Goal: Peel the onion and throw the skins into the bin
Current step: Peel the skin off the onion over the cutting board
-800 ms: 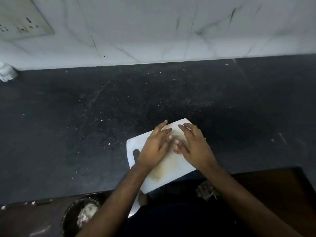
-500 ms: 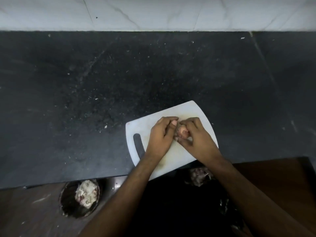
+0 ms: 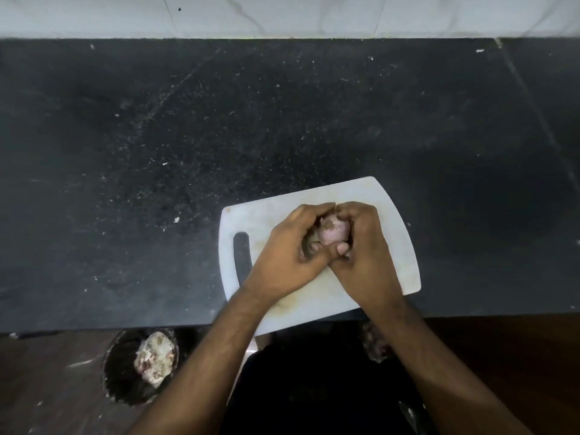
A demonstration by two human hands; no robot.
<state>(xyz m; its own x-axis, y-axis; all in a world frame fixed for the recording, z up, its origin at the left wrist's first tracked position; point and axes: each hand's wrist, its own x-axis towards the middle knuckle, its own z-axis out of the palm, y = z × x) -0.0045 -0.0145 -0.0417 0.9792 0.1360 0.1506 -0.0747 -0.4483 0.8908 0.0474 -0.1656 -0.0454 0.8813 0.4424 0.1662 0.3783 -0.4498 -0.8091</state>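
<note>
- Head view: I cup one onion (image 3: 333, 231) between both hands, just above the white cutting board (image 3: 389, 246), which lies at the near edge of the dark countertop (image 3: 157, 152).
- My left hand (image 3: 288, 249) wraps the onion's left side with its fingers curled narrow round it; my right hand (image 3: 365, 249) closes on the right side, its thumb pressed against the near face.
- The showing part of the onion looks pale pinkish with a brownish patch at its top, so I judge some skin is left to lift.
- To do this step well, I judge I should keep the left hand as the steady hold, catch a loose edge with the right thumbnail near that brown patch, and pull in strips over the board, so scraps fall there and not on the floor.
- The bin (image 3: 125, 372) stands on the floor, near and to the left, below the counter edge, with a pale crumpled lump inside.
- Count: one onion, one board, one bin, two hands.
- A dim reddish clump (image 3: 375, 346) sits near, below the counter; I cannot tell what it is.
</note>
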